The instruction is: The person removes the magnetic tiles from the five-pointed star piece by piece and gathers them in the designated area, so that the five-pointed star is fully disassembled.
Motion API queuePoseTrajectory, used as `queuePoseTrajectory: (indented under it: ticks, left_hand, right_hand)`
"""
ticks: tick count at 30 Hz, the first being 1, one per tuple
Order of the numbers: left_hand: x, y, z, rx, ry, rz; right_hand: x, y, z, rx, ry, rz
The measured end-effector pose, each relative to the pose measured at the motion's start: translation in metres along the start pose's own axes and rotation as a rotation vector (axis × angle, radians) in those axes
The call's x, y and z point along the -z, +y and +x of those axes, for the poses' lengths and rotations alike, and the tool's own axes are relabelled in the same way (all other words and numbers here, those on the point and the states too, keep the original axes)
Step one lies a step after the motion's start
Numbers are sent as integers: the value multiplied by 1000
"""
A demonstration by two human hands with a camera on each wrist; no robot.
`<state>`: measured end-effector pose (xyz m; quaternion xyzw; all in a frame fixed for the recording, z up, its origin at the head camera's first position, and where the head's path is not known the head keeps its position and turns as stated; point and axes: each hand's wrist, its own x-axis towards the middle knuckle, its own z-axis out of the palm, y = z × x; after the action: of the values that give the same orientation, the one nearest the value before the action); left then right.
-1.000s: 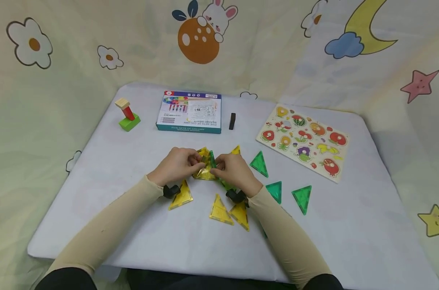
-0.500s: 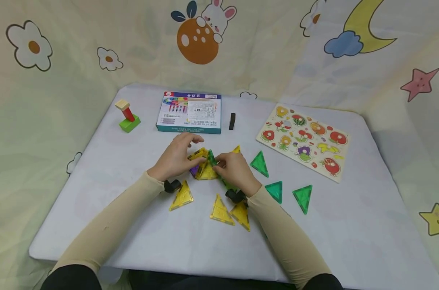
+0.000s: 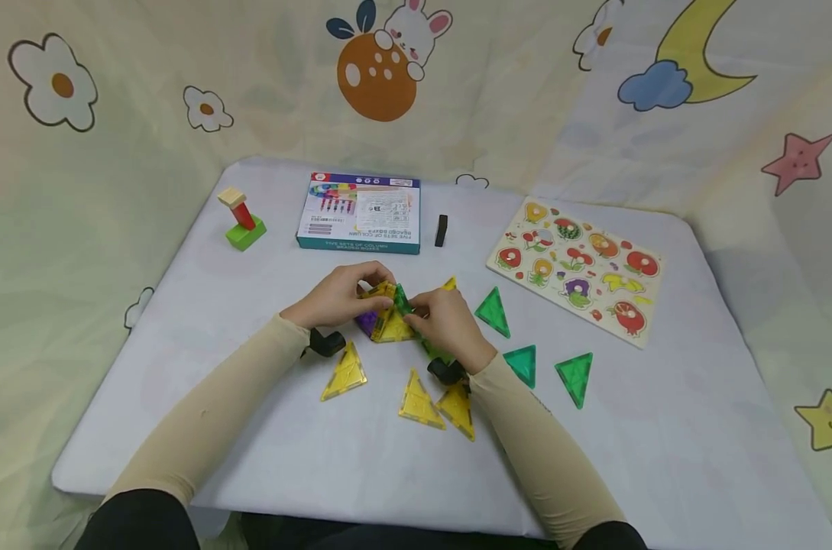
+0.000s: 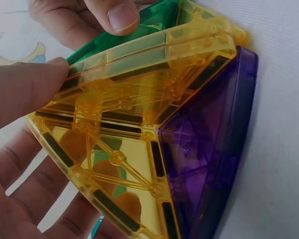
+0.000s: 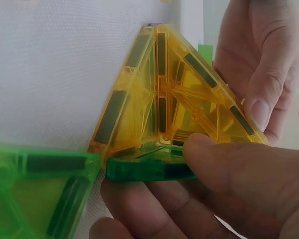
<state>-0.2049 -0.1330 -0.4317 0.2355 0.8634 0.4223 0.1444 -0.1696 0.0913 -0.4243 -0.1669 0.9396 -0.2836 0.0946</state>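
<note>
Evidently magnetic-tile pyramid [image 3: 388, 317] was held mid-table, left hand [image 3: 336, 300] and right hand [image 3: 443, 322] both pinching edges. Judged light, rigid, slick plastic; joints easily parted; best gripped along framed edges.

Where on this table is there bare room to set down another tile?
Bare cloth lies along the near table edge, left of the left hand, and right of the green triangles. It is crowded around both hands and the yellow triangles.
</note>
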Motion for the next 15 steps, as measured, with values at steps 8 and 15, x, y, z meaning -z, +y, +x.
queuePoseTrajectory:
  ticks: [8, 15]
  left_hand:
    - [2, -6, 3, 23, -67, -73]
    - [4, -9, 4, 24, -92, -92]
  right_hand:
    - [0, 2, 0, 8, 19, -14]
    - [2, 7, 1, -97, 11, 93]
